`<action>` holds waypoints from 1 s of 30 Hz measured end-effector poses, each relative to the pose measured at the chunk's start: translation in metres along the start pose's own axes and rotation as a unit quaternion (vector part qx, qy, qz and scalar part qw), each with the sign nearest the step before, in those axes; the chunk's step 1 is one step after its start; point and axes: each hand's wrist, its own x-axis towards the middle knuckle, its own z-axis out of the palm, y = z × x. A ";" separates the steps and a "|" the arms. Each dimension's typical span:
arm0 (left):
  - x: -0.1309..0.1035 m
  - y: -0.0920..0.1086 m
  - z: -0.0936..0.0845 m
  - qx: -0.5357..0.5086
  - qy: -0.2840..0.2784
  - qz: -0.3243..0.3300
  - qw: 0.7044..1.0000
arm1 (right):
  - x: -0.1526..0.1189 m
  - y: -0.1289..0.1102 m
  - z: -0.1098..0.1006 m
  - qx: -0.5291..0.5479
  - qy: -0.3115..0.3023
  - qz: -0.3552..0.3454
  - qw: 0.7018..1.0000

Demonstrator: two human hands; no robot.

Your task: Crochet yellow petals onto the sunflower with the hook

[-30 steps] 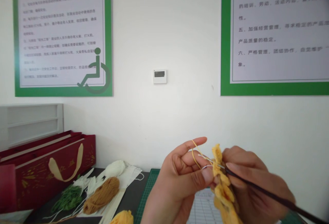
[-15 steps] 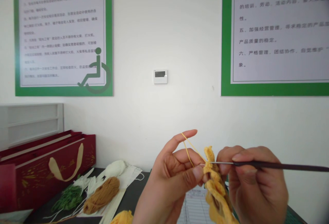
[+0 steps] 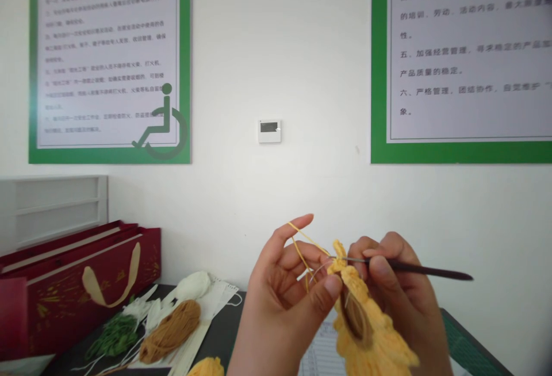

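My left hand point(image 3: 284, 290) pinches the top edge of a yellow crochet piece point(image 3: 375, 347) between thumb and fingers. Its raised index finger carries a strand of yellow yarn point(image 3: 313, 239) that runs down to the work. The piece has ruffled yellow edges around a brown centre and hangs below both hands. In my right hand point(image 3: 401, 290) is a crochet hook point(image 3: 425, 269) with a dark handle, its thin metal shaft passing through the yellow stitches at the top. A fine pale loop point(image 3: 317, 269) shows near the left thumb.
On the dark table lie a brown yarn skein point(image 3: 170, 331), a green yarn bundle point(image 3: 112, 336), white yarn point(image 3: 194, 286) and a yellow ball point(image 3: 207, 366). Red gift bags point(image 3: 125, 290) stand at left. A printed sheet point(image 3: 321, 350) and a green mat point(image 3: 470, 347) lie beneath my hands.
Both hands have shifted slightly left with the work. The crochet piece has turned, showing more of its brown centre and ruffled side. The hook now tilts down toward the right.
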 end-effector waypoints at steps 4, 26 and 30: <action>0.002 -0.002 0.001 -0.003 0.048 0.021 0.999 | 0.002 0.001 -0.006 -0.040 -0.065 -0.050 0.996; -0.001 0.003 -0.005 -0.013 -0.037 -0.041 0.998 | 0.000 -0.009 0.003 0.088 -0.057 0.107 0.989; -0.003 0.003 0.000 -0.010 -0.019 -0.010 1.000 | -0.004 -0.006 -0.003 -0.083 -0.068 -0.107 0.988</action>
